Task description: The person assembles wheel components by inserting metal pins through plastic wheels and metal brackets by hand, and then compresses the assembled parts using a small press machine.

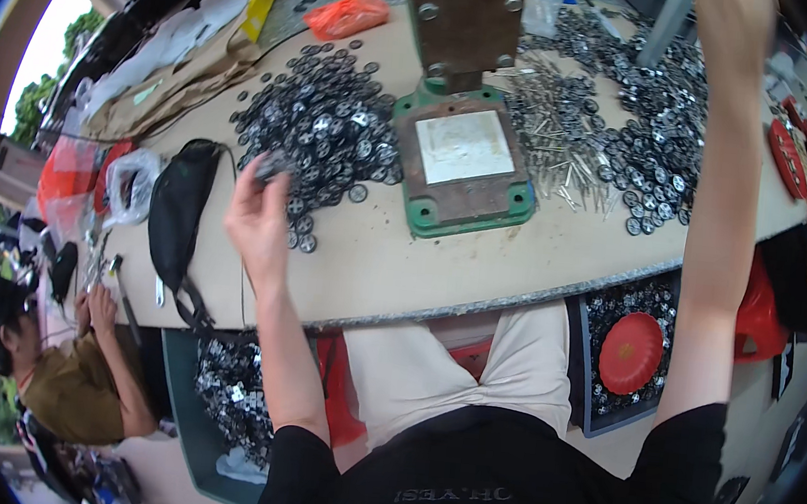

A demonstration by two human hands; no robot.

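Note:
My left hand (260,224) is raised over the left part of the table, its fingers pinched on a small black wheel (276,164), blurred at the fingertips. Behind and beside it spreads a heap of small black wheels with silvery spokes (323,128). My right hand (733,7) reaches up to the top edge at the right, near a grey metal bar (666,29); its fingers are cut off by the frame. Between my arms stands a press with a green base (469,227) and a pale square plate (464,148). Nothing lies on that plate.
Loose metal pins (568,156) and more wheels (661,146) lie right of the press. A black pouch (181,192) is at the left. Below the table edge are a green bin (183,425) and a grey bin with a red dish (632,354). Another person (72,366) works at far left.

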